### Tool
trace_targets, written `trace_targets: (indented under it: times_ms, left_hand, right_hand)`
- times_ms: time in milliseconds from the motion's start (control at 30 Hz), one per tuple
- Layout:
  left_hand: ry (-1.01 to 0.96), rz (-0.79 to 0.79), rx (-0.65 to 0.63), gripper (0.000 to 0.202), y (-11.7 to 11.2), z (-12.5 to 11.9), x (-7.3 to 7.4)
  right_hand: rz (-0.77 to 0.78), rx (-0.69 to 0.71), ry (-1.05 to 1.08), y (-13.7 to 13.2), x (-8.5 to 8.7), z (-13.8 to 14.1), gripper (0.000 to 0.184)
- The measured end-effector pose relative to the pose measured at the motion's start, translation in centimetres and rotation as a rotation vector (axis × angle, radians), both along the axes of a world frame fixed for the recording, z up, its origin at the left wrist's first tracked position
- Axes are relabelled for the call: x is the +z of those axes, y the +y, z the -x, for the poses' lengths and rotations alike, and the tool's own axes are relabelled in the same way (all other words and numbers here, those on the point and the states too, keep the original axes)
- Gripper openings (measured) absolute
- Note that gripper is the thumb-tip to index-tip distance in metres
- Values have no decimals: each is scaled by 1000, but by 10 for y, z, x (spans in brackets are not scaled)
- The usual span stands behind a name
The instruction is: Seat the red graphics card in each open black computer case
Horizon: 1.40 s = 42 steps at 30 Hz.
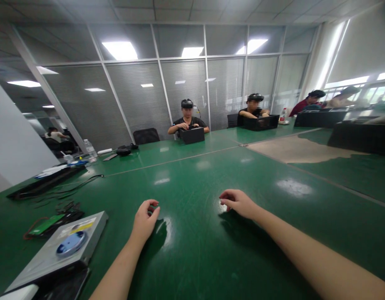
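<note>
broad glossy tabletop [192,175]: deep green, pale light streaks | irregular flat patch [292,150]: tan | flat silver-grey metal box [45,259]: yellow-and-white label [83,226] | round shallow dish [72,243]: blue, paler rim | rectangular circuit board [48,224]: bright green | tall glass partition [184,93]: fine grey horizontal stripes | distant plastic bottle [284,114]: label apparently red, small and blurred

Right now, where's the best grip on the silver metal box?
Probably the right wall of the silver metal box, from the right with the left hand: that wall is straight and faces the hand. Keep it level; a blue round thing is on top.
</note>
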<state>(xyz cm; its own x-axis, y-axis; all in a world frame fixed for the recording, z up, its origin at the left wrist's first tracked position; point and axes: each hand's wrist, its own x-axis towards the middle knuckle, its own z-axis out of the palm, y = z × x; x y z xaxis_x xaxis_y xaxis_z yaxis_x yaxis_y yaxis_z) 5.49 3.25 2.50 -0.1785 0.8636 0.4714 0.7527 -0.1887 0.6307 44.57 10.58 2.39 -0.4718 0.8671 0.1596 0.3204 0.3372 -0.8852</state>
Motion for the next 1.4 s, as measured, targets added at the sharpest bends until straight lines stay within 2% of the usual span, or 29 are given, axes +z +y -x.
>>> trace_targets:
  times_ms: [567, 900, 1400]
  left_hand:
    - [76, 7, 5, 24, 4, 2, -2]
    - [85, 25, 8, 27, 5, 1, 2]
    - [79, 49, 16, 29, 6, 2, 0]
  right_hand:
    - [-33, 6, -24, -1, 0, 1, 21]
    - [8, 6, 33, 2, -3, -1, 28]
    - [11, 35, 16, 2, -6, 0, 27]
